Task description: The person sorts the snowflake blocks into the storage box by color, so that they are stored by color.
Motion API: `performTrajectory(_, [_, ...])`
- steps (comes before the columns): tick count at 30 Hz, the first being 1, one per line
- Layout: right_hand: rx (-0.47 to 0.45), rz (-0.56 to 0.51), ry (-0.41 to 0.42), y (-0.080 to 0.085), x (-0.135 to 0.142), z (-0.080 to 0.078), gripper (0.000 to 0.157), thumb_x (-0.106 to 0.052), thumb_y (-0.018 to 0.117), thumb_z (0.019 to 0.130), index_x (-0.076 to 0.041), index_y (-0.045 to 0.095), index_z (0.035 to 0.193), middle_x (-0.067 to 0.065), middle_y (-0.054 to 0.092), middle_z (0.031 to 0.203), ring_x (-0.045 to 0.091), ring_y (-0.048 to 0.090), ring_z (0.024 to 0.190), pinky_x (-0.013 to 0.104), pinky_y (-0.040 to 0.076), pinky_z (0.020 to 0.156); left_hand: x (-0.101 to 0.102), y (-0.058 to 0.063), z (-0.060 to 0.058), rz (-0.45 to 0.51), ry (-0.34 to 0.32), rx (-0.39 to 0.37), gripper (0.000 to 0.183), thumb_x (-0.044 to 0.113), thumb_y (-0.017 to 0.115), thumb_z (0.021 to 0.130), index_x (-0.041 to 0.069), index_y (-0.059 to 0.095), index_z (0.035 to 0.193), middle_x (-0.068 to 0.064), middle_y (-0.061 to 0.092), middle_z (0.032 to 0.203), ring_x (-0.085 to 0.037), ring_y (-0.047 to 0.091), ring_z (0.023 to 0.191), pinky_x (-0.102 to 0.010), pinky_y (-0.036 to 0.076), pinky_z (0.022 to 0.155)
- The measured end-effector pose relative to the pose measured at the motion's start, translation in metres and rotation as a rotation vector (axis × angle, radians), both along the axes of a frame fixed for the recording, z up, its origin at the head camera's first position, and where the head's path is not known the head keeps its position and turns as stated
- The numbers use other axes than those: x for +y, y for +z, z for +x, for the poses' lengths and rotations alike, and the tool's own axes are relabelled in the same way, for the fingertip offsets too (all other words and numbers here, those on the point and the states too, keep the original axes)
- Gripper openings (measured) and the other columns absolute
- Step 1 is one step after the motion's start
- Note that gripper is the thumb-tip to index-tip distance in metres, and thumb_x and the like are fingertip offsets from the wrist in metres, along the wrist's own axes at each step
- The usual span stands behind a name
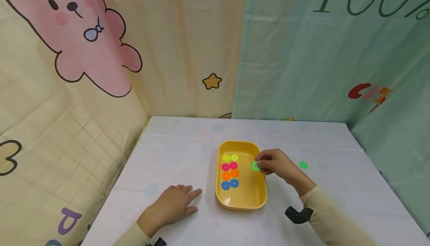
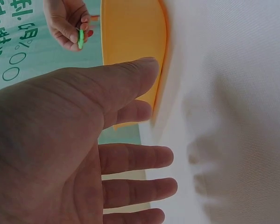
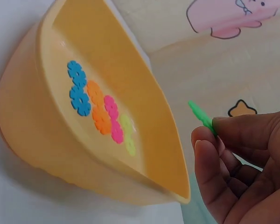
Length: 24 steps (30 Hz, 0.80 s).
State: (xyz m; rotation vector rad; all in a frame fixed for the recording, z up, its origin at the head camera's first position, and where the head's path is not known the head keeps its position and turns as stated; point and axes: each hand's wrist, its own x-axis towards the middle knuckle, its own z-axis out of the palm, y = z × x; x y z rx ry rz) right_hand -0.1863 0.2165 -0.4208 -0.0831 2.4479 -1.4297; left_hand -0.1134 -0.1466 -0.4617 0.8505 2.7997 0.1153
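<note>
Between thumb and fingers my right hand (image 1: 276,164) pinches a green snowflake disc (image 1: 255,166), held over the right rim of a yellow tray (image 1: 246,197). Seen from the right wrist, the green disc (image 3: 201,116) is nearly edge-on, above the tray's wall. Inside the tray lie pairs of notched discs: yellow discs (image 1: 230,158), pink discs (image 1: 230,166), orange discs (image 1: 230,174) and blue discs (image 1: 230,184). Left of the tray, my left hand (image 1: 173,203) is over the table with its fingers spread, apart from the tray and holding nothing.
A second green disc (image 1: 304,164) lies on the table to the right of the tray, beyond my right forearm. The white-covered table (image 1: 181,137) meets printed curtains (image 1: 188,52) at its back and sides.
</note>
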Motion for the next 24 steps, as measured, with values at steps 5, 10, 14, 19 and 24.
performTrajectory(5, [0.007,0.021,0.025,-0.010,-0.025,0.000,0.012,-0.007,0.069,0.095,-0.001,0.071,0.106,0.008,0.066,0.089,0.021,0.061,0.074,0.032,0.060,0.072,0.000,-0.001,0.000,0.001,0.002,-0.003,0.054,0.045,0.070,0.093,0.022,0.062,0.141,-0.012,0.068,0.132,-0.035,0.063,0.119,-0.058,0.050,0.099])
performTrajectory(10, [0.004,0.046,0.065,-0.022,-0.051,0.004,0.006,-0.006,0.070,0.093,-0.003,0.071,0.099,0.007,0.064,0.085,0.020,0.061,0.072,0.031,0.059,0.069,0.000,-0.002,-0.001,0.004,0.001,0.002,0.053,0.045,0.070,0.093,0.022,0.062,0.140,-0.012,0.068,0.131,-0.035,0.063,0.119,-0.059,0.050,0.098])
performTrajectory(14, [0.013,0.071,0.129,-0.034,-0.065,0.006,0.006,-0.008,0.071,0.093,-0.002,0.070,0.094,0.006,0.064,0.078,0.018,0.060,0.068,0.030,0.057,0.066,-0.001,-0.003,-0.001,0.006,0.001,-0.003,0.054,0.045,0.070,0.093,0.022,0.062,0.141,-0.012,0.067,0.132,-0.035,0.063,0.119,-0.059,0.050,0.098])
performTrajectory(19, [0.018,0.099,0.162,-0.043,-0.075,0.008,0.004,-0.005,0.071,0.091,-0.001,0.071,0.091,0.005,0.064,0.074,0.017,0.059,0.064,0.029,0.055,0.062,-0.001,-0.003,-0.001,0.009,0.001,-0.003,0.053,0.045,0.070,0.093,0.022,0.062,0.140,-0.012,0.068,0.132,-0.035,0.063,0.119,-0.058,0.050,0.098])
performTrajectory(24, [-0.005,0.116,0.169,-0.048,-0.081,0.009,0.004,0.000,0.070,0.089,-0.002,0.073,0.091,0.004,0.065,0.076,0.017,0.059,0.063,0.029,0.055,0.062,-0.003,-0.004,-0.002,0.013,-0.004,0.011,0.053,0.044,0.071,0.093,0.021,0.062,0.140,-0.012,0.068,0.131,-0.034,0.063,0.119,-0.057,0.050,0.097])
